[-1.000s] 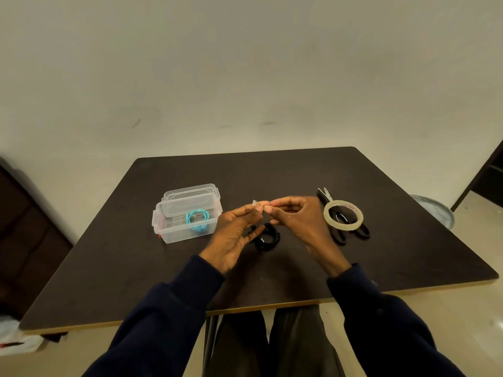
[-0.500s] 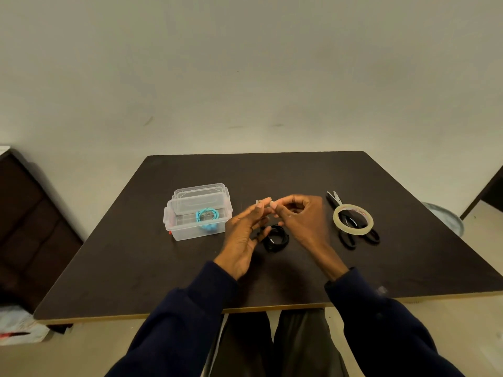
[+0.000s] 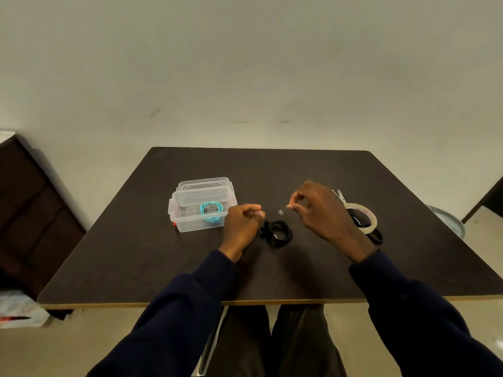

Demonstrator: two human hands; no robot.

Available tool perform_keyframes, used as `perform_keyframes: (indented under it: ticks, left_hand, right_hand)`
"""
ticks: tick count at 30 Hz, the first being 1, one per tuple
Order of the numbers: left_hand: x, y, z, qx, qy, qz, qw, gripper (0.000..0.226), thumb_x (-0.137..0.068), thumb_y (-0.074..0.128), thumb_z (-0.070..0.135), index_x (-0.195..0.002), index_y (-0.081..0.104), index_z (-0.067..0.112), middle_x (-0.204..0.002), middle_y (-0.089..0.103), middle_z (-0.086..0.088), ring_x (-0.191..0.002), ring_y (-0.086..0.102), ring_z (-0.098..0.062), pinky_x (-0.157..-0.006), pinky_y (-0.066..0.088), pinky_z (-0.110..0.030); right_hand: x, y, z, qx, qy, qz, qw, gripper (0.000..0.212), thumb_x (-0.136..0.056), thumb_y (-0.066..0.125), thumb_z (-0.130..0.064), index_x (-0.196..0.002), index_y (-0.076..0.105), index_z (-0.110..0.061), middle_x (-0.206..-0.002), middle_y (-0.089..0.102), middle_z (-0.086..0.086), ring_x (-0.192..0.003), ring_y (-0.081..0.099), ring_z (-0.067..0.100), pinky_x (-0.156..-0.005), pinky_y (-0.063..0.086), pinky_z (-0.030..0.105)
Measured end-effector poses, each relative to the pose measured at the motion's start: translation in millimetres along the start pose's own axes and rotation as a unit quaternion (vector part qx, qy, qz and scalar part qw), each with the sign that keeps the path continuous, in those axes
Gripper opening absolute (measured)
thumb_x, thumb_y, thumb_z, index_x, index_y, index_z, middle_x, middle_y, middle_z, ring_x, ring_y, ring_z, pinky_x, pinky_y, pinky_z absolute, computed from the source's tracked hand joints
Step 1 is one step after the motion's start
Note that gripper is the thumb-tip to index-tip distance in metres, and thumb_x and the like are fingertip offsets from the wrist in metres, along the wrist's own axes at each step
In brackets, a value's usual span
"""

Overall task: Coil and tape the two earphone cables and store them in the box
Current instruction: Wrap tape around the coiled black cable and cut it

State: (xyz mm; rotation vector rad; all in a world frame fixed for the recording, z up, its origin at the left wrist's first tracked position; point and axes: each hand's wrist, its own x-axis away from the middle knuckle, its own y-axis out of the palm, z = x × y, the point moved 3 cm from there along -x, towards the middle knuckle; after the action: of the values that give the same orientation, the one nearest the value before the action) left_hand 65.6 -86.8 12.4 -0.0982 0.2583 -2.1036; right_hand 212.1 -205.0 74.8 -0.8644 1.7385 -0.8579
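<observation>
Both left hand [image 3: 242, 225] and right hand [image 3: 321, 213] pinched a clear tape strip [image 3: 280, 212] taut mid-frame; it looked best lowered centred across the black coil [image 3: 276, 232].

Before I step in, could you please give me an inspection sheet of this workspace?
Surface: dark table, matte top.
Job's things: clear box open, lid propped at its back; tape roll lying on scissors, right side; tape strip between the hands.
Clutter: nothing seen.
Grips: left hand and right hand each appear to pinch an end of the strip, above the table.
Cables: black earphone coil on the table between the hands; teal earphone coil inside the box.
Surroundings: pale wall, dark furniture at left, white bag on the floor.
</observation>
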Motion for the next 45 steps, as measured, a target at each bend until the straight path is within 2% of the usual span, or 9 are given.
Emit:
perform_keyframes:
  ticks: [3, 6, 12, 17, 23, 32, 35, 40, 45]
  left_hand:
    - [-12.1, 13.8, -0.1, -0.148, 0.039, -0.050, 0.987, 0.036, -0.090, 0.070, 0.024, -0.124, 0.066, 0.013, -0.120, 0.069, -0.002, -0.106, 0.066, -0.012, -0.099, 0.052, -0.031]
    - [-26.5, 23.1, 1.3, -0.264, 0.036, -0.128, 0.955, 0.028, -0.090, 0.071, 0.028, -0.115, 0.070, 0.016, -0.116, 0.071, -0.001, -0.107, 0.064, -0.015, -0.097, 0.051, -0.033]
    - [-45.4, 29.1, 8.7, -0.307, 0.007, -0.199, 0.931, 0.011, -0.088, 0.072, 0.018, -0.098, 0.074, 0.015, -0.101, 0.073, -0.003, -0.095, 0.067, -0.015, -0.093, 0.055, -0.035]
    - [-50.0, 35.6, 12.7, -0.359, -0.003, -0.235, 0.903, 0.020, -0.085, 0.076, 0.024, -0.102, 0.073, 0.014, -0.104, 0.072, -0.006, -0.097, 0.067, -0.020, -0.094, 0.056, -0.041]
    - [-50.3, 45.9, 23.4, -0.421, 0.008, -0.220, 0.880, 0.035, -0.086, 0.073, 0.021, -0.117, 0.059, 0.011, -0.116, 0.064, -0.011, -0.105, 0.062, -0.028, -0.092, 0.055, -0.042]
    - [-54.2, 42.4, 23.5, -0.341, -0.035, -0.256, 0.904, 0.022, -0.085, 0.075, 0.014, -0.106, 0.072, 0.007, -0.104, 0.072, -0.008, -0.096, 0.068, -0.022, -0.090, 0.058, -0.040]
    - [-51.1, 35.7, 23.6, -0.275, -0.057, -0.280, 0.918, 0.019, -0.085, 0.075, 0.012, -0.103, 0.076, 0.007, -0.104, 0.074, -0.010, -0.091, 0.063, -0.018, -0.080, 0.054, -0.032]
    - [-44.6, 28.2, 22.7, -0.220, -0.076, -0.281, 0.931, 0.021, -0.098, 0.056, 0.011, -0.107, 0.075, 0.007, -0.107, 0.072, -0.013, -0.086, 0.058, -0.017, -0.066, 0.048, -0.024]
    - [-36.4, 28.3, 22.1, -0.202, -0.047, -0.277, 0.938, 0.017, -0.096, 0.062, 0.012, -0.106, 0.075, 0.009, -0.100, 0.071, -0.009, -0.072, 0.055, -0.008, -0.060, 0.045, -0.020]
  right_hand:
    - [-0.7, 2.2, 3.0, 0.053, -0.022, -0.041, 0.998, 0.009, -0.091, 0.067, -0.028, -0.096, 0.067, -0.020, -0.104, 0.059, -0.001, -0.100, 0.053, 0.017, -0.084, 0.048, 0.031]
    - [-1.1, 5.0, 3.2, 0.099, -0.041, -0.079, 0.991, 0.015, -0.092, 0.065, -0.031, -0.103, 0.065, -0.020, -0.110, 0.057, 0.000, -0.105, 0.052, 0.018, -0.085, 0.051, 0.035]
    - [-3.3, 10.4, 1.9, 0.135, -0.067, -0.124, 0.981, 0.018, -0.092, 0.064, -0.033, -0.104, 0.064, -0.019, -0.114, 0.055, 0.001, -0.109, 0.049, 0.019, -0.086, 0.051, 0.038]
    - [-3.6, 16.6, 1.9, 0.151, -0.076, -0.112, 0.979, 0.016, -0.092, 0.063, -0.031, -0.102, 0.065, -0.019, -0.114, 0.055, 0.001, -0.108, 0.049, 0.019, -0.081, 0.041, 0.027]
    - [0.2, 14.6, 3.6, 0.159, -0.071, -0.083, 0.981, 0.017, -0.089, 0.068, -0.031, -0.100, 0.065, -0.018, -0.112, 0.056, 0.003, -0.106, 0.051, 0.022, -0.081, 0.039, 0.028]
    - [11.1, 9.6, 4.4, 0.159, -0.078, -0.082, 0.981, 0.015, -0.088, 0.069, -0.033, -0.096, 0.064, -0.021, -0.110, 0.056, 0.001, -0.104, 0.050, 0.020, -0.082, 0.046, 0.031]
    - [11.3, 10.2, 4.3, 0.159, -0.080, -0.084, 0.981, 0.015, -0.089, 0.068, -0.032, -0.098, 0.065, -0.020, -0.112, 0.056, 0.002, -0.105, 0.050, 0.020, -0.082, 0.043, 0.029]
    - [7.7, 15.0, 3.1, 0.159, -0.086, -0.087, 0.980, 0.017, -0.090, 0.066, -0.031, -0.103, 0.065, -0.019, -0.113, 0.055, 0.002, -0.106, 0.050, 0.020, -0.080, 0.040, 0.027]
    - [4.0, 22.0, -2.0, 0.180, -0.101, -0.082, 0.975, 0.018, -0.091, 0.059, -0.033, -0.100, 0.066, -0.019, -0.110, 0.057, 0.003, -0.103, 0.051, 0.021, -0.080, 0.046, 0.033]
